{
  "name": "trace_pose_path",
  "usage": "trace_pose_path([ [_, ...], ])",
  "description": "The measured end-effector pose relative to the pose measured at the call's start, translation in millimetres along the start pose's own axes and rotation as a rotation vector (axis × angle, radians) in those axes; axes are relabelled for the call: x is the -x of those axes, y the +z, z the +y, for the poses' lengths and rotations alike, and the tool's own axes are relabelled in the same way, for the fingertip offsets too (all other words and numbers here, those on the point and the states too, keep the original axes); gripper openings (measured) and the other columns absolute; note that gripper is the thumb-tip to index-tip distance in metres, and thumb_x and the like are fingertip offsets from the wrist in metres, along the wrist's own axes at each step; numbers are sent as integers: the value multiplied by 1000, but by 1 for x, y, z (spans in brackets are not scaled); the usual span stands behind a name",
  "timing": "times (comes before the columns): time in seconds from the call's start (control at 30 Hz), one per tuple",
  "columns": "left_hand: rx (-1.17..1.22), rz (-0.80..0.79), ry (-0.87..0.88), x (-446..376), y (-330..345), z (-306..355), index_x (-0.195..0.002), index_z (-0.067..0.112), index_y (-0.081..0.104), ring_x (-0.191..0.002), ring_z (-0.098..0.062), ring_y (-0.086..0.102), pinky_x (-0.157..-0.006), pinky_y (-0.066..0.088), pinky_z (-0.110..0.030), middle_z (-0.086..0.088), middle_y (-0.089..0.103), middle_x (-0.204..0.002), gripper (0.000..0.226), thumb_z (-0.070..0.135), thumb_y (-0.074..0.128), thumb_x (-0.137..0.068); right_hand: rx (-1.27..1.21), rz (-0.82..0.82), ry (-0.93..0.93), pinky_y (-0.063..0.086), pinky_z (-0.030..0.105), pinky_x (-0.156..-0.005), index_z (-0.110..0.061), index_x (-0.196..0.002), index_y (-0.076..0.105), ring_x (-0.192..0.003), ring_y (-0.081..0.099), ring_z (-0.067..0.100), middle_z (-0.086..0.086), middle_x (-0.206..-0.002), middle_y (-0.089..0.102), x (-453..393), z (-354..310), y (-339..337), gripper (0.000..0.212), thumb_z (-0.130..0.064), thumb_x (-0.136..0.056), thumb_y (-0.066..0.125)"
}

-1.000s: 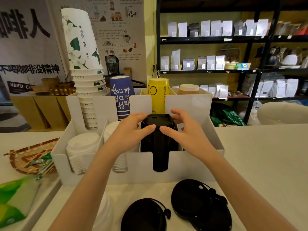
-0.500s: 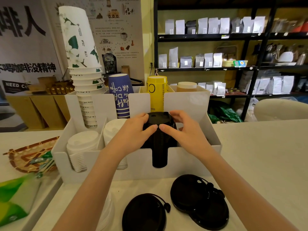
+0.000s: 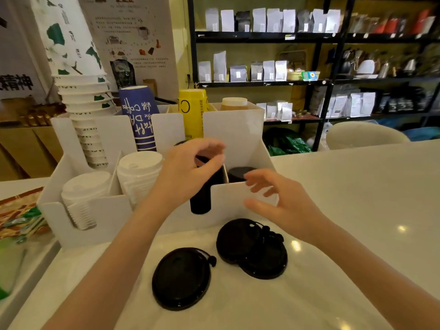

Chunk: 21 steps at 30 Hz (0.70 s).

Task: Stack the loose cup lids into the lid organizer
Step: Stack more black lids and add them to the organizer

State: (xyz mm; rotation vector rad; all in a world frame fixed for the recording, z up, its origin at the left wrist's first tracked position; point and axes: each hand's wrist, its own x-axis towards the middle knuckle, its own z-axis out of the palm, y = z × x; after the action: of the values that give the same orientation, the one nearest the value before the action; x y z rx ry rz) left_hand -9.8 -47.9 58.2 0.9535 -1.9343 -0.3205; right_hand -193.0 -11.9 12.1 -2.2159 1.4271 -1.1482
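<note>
The white lid organizer (image 3: pixel 112 217) stands on the counter in front of me. A tall stack of black lids (image 3: pixel 201 198) fills its third slot, and a lower black stack (image 3: pixel 240 173) shows in the right slot. My left hand (image 3: pixel 190 170) hovers over the tall black stack with fingers curled and nothing held. Just in front of the right slot, my right hand (image 3: pixel 278 203) is spread wide and empty. Loose black lids lie on the counter: one (image 3: pixel 181 277) near me, and two overlapping (image 3: pixel 252 246) to its right.
White lid stacks (image 3: pixel 85 194) (image 3: pixel 140 172) fill the left slots. Paper cup stacks, white (image 3: pixel 83 98), blue (image 3: pixel 140 117) and yellow (image 3: pixel 191 110), stand behind. A woven tray with packets (image 3: pixel 19 215) lies left. Black shelves of bags (image 3: pixel 262 44) line the back wall.
Both hands have let go of the top of the tall black lid stack and lifted away; the right hand moved right and toward me. The view has come closer.
</note>
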Motion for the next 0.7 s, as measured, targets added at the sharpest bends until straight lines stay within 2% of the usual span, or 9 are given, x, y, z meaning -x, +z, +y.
trace_pose_path([
  [0.07, 6, -159, -19, 7, 10, 1, -105, 22, 62, -87, 3, 59, -71, 43, -4, 10, 65, -95, 24, 25, 58, -82, 52, -22, 27, 38, 6, -76, -29, -117, 49, -94, 52, -3, -14, -105, 57, 18, 8, 2, 40, -31, -79, 63],
  [0.13, 10, -370, -73, 14, 20, -4, -111, 23, 60, -95, 0, 58, -75, 43, -8, 6, 65, -107, 32, 32, 58, -81, 77, -43, 76, 37, 9, -80, -28, -119, 49, -95, 50, -3, -15, -108, 55, 34, 16, 4, 46, -37, -76, 64],
  [0.23, -37, -681, -221, 25, 34, -17, -125, 21, 48, -112, -7, 51, -91, 42, -18, 1, 55, -129, 55, 42, 61, -76, 95, -119, 179, 35, 21, -91, -28, -125, 42, -109, 42, 3, -15, -115, 45, 49, 25, 7, 61, -44, -72, 66],
  [0.33, -173, -869, -294, 31, 42, -25, -134, 20, 35, -122, -13, 43, -97, 39, -25, 1, 44, -138, 75, 46, 66, -71, 139, -189, 227, 29, 20, -91, -27, -128, 39, -115, 33, 3, -17, -116, 38, 54, 29, 13, 70, -51, -68, 66],
  [0.47, -203, -946, -257, 36, 47, -28, -122, 23, 47, -113, -15, 51, -95, 45, -30, 1, 56, -124, 67, 39, 75, -63, 206, -197, 182, 35, 24, -92, -29, -121, 46, -113, 36, 8, -12, -119, 49, 57, 33, 25, 63, -57, -67, 64],
  [0.7, -229, -901, -187, 39, 50, -31, -118, 25, 51, -107, -14, 55, -93, 49, -34, 3, 60, -116, 70, 40, 79, -56, 235, -143, 132, 31, 22, -92, -28, -119, 46, -113, 34, 8, -9, -121, 50, 61, 37, 32, 57, -57, -72, 57],
])
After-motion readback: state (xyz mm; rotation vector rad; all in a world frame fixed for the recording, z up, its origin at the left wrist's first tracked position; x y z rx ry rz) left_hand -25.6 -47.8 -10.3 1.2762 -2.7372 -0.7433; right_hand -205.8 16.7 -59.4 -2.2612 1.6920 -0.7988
